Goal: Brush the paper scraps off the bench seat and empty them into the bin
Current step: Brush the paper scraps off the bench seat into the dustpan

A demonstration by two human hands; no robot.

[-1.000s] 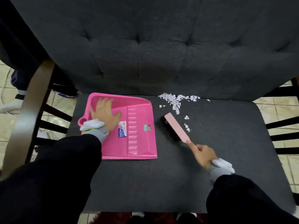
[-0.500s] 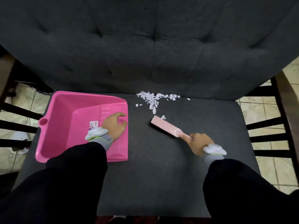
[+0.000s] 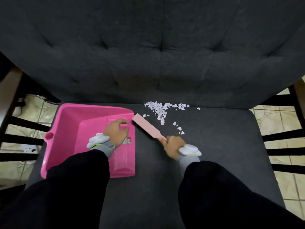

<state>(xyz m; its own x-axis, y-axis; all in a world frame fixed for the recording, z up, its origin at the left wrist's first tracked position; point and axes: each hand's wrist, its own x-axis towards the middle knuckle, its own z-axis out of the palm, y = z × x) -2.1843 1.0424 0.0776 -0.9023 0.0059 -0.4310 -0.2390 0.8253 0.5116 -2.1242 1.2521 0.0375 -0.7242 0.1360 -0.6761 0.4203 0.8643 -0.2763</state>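
I see the left hand (image 3: 116, 133), fingers curled on the pink dustpan (image 3: 69, 129), holding it at the 9 o'clock side of the bench seat (image 3: 214, 146). The right hand (image 3: 173, 146) has its fingers closed round the handle of the pink brush (image 3: 146, 126), whose far end points to 10 o'clock and meets the dustpan's right edge. Paper scraps (image 3: 162, 108) lie at 12 o'clock of the right hand, along the foot of the backrest (image 3: 148, 55); a few strays sit just beside the brush.

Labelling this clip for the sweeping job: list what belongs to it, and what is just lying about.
Belongs to the job:
paper scraps; brush, in the right hand; pink dustpan, held by the left hand; bench seat.

Just there:
tufted backrest; black side rails; tiled floor.
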